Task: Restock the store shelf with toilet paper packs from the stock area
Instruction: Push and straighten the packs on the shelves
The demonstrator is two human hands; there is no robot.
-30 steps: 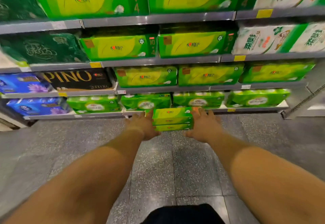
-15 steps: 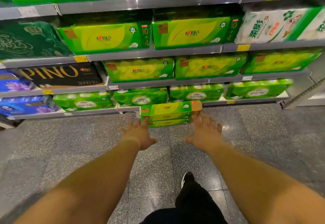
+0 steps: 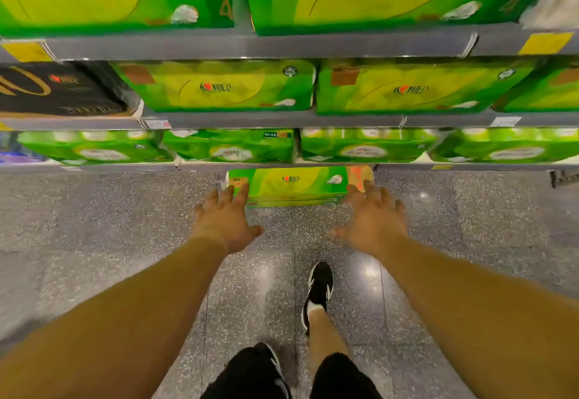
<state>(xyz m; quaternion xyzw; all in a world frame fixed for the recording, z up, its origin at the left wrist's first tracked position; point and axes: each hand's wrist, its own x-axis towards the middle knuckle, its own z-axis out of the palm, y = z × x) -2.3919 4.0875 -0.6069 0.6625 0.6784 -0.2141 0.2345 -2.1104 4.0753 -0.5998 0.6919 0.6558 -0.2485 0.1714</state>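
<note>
Reaching down with both arms, the left hand and right hand have their fingers spread and hold nothing, fingertips at the two near corners of the green pack standing on the floor just beyond them. A sound lift probably means sliding each palm along a short end, squeezing evenly, then raising it level toward the shelf above the fingers.
</note>
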